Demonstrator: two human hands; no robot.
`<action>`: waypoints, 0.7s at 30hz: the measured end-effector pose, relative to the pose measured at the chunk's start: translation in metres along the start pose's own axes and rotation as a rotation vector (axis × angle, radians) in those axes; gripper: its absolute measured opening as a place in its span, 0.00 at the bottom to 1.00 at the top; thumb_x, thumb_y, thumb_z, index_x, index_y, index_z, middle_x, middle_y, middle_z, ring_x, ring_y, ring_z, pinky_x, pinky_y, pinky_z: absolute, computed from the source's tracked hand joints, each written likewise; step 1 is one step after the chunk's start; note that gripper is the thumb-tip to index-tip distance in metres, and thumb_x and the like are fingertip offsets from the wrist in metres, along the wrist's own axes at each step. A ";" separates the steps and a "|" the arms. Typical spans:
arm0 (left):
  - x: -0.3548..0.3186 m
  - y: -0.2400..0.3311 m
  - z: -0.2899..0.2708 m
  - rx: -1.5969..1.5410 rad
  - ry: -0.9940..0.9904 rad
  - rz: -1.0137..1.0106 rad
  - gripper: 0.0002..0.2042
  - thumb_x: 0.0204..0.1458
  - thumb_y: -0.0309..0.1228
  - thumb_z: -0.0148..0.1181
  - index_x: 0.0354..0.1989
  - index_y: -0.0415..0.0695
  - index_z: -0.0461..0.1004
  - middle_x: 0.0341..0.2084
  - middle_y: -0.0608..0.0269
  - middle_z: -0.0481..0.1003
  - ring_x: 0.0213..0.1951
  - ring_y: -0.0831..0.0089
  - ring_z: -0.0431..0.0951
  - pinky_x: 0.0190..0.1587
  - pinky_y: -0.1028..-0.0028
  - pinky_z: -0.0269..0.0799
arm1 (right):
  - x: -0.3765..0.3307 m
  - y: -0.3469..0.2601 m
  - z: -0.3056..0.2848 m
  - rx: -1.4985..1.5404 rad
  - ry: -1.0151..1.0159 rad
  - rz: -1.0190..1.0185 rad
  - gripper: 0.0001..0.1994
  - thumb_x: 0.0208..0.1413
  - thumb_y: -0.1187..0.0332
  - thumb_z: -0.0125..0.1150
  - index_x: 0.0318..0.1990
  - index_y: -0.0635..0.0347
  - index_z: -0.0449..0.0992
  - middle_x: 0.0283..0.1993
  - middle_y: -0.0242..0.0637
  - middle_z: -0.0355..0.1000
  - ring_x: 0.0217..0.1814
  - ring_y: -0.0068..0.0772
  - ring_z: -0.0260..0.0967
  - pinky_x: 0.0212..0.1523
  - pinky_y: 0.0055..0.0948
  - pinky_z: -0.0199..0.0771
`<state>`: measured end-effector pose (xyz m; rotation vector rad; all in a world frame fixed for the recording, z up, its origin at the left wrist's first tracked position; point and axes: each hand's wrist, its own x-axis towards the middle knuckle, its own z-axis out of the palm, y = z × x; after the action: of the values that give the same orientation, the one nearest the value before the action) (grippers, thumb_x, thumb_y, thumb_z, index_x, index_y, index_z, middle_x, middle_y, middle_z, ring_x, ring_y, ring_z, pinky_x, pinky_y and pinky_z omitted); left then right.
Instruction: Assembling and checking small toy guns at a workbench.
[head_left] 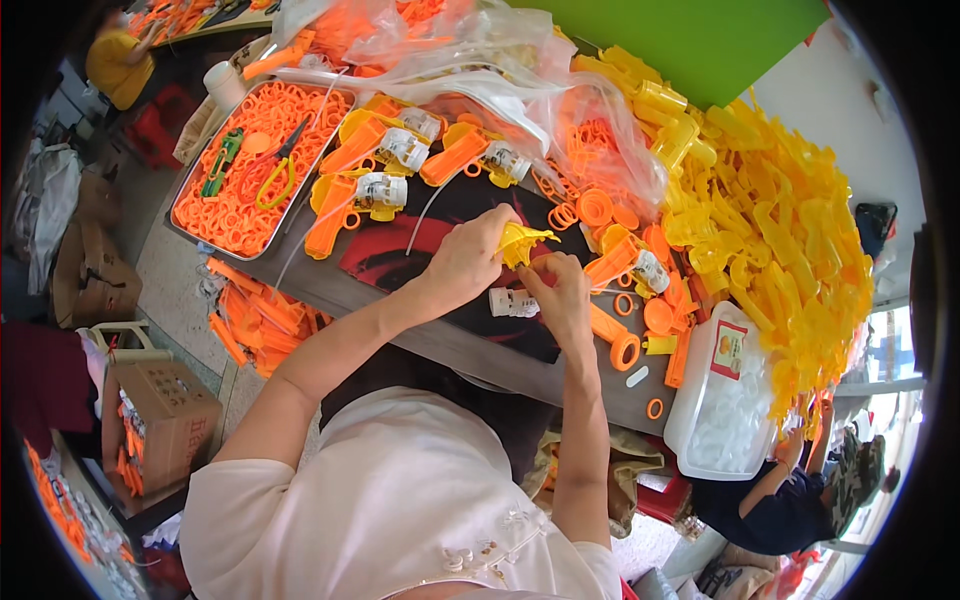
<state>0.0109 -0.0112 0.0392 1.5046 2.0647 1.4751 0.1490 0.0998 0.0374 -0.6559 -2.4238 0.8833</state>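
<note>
Over the middle of the table, my left hand [470, 252] is closed around a small yellow plastic part [520, 243] with a flared, uneven edge. The fingers of my right hand [562, 295] are pinched together at the lower side of that same part; their tips are partly hidden. Just below, by the right fingers, lies a short white printed cylinder [513, 302]. Beyond my hands are several orange-and-yellow plastic assemblies [380, 192] with similar printed cylinders. Another such assembly [648, 268] lies to the right of my right hand.
A metal tray [290, 222] of orange rings holds scissors and green-handled cutters at left. A large heap of yellow parts [770, 220] rises at right, beside a white tub [680, 425] of clear pieces. Plastic bags [480, 60] sit behind. Other people work at both sides.
</note>
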 end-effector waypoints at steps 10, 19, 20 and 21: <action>-0.001 -0.019 -0.014 -0.608 -0.204 -0.503 0.11 0.51 0.16 0.50 0.43 0.38 0.65 0.33 0.55 0.76 0.28 0.64 0.82 0.30 0.68 0.77 | 0.014 0.007 -0.002 0.317 -0.205 0.172 0.09 0.49 0.68 0.68 0.31 0.67 0.81 0.26 0.37 0.76 0.29 0.29 0.72 0.31 0.30 0.69; -0.003 -0.009 -0.007 0.590 0.373 0.219 0.12 0.51 0.27 0.63 0.44 0.43 0.71 0.29 0.60 0.72 0.38 0.60 0.74 0.49 0.64 0.63 | 0.038 -0.018 0.012 -0.114 -0.254 0.187 0.12 0.46 0.64 0.72 0.30 0.66 0.80 0.21 0.39 0.75 0.24 0.34 0.74 0.29 0.33 0.71; -0.009 -0.015 -0.004 0.593 0.374 0.219 0.12 0.51 0.27 0.63 0.44 0.43 0.71 0.29 0.60 0.72 0.38 0.60 0.74 0.49 0.64 0.63 | 0.038 -0.021 0.013 -0.149 -0.218 0.180 0.13 0.46 0.64 0.72 0.31 0.66 0.80 0.23 0.42 0.75 0.26 0.40 0.75 0.29 0.36 0.71; -0.016 -0.025 -0.001 0.497 0.279 0.163 0.10 0.51 0.28 0.62 0.41 0.44 0.72 0.29 0.61 0.73 0.38 0.62 0.74 0.48 0.65 0.63 | 0.033 -0.021 0.014 -0.146 -0.222 0.179 0.13 0.46 0.64 0.72 0.31 0.66 0.80 0.23 0.42 0.75 0.26 0.40 0.75 0.29 0.36 0.71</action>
<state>0.0028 -0.0246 0.0140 1.7526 2.6857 1.3515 0.1096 0.0989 0.0511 -0.8815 -2.6800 0.8957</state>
